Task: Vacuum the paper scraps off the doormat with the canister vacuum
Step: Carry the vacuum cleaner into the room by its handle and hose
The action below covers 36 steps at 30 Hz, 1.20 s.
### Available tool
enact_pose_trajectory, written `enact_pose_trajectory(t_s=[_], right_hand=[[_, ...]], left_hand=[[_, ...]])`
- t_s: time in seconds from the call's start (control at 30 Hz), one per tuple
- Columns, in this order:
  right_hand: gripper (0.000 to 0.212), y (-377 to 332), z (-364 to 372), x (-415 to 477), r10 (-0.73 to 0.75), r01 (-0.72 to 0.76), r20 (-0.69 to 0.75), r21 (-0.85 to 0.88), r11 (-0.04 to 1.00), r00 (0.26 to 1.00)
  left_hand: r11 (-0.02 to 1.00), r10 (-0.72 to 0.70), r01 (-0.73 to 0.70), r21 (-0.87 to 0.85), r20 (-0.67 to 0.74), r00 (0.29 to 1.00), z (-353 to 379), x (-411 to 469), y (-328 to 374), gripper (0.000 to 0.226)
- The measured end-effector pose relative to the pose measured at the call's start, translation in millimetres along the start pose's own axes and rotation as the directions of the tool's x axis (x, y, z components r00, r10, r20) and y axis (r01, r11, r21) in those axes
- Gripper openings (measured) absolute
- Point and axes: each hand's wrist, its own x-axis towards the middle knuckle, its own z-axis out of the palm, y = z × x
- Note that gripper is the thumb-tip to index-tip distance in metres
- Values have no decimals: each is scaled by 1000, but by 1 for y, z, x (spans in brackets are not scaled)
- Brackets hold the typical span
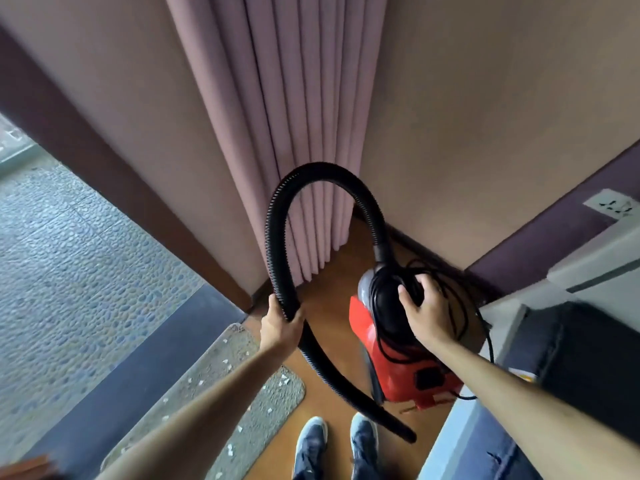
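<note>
A red canister vacuum (401, 375) hangs slightly blurred above the brown floor, its black power cord (460, 306) coiled around the top. My right hand (424, 311) grips the black handle on top of it. The ribbed black hose (277, 216) arcs up from the canister and down again, and my left hand (280, 323) is closed around it. The hose's free end (405, 433) points toward my shoes. A grey doormat (221, 393) lies on the floor at lower left, with several white paper scraps (284, 380) scattered on it.
A pink curtain (298, 98) hangs in the corner ahead between beige walls. A pebbled balcony floor (62, 258) lies left past a dark threshold (131, 379). A wall socket (613, 206) and white and dark furniture (588, 344) stand right. My shoes (337, 445) are below.
</note>
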Motion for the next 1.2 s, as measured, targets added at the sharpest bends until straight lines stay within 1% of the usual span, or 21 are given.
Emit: enact_pose_trajectory(t_s=[0.13,0.27,0.33,0.43,0.5,0.73,0.87,1.0,1.2], right_hand=[[30,33,34,8,-44,44,138,4,999,989],[50,73,64,16,-87,88,254,7,996,963],[48,91,81,21,-90,102,257,-32,994,962],[38,120,109,30,-86,116,276,-96,989,957],[38,141,128,35,-90,131,307,-116,985,947],[40,215,196,65,-132,180,387,-92,979,912],[33,252,232,75,-146,203,402,-105,974,904],[36,282,259,83,-127,192,429,-111,975,894],[32,314,290,95,-131,208,456,-123,970,880]], left_hand=[[995,-95,93,-35,-59,994,24,-3,-37,28],[978,-200,195,-79,-63,978,55,9,-89,31],[967,-242,235,-99,-68,968,72,18,-116,31],[943,-309,299,-145,-49,950,100,31,-158,27],[926,-345,335,-173,-28,938,117,40,-184,26],[890,-396,385,-244,5,918,174,78,-242,29],[871,-426,412,-269,7,905,200,104,-280,28],[863,-438,426,-271,20,899,222,128,-314,26],[863,-437,428,-267,26,899,248,156,-355,31]])
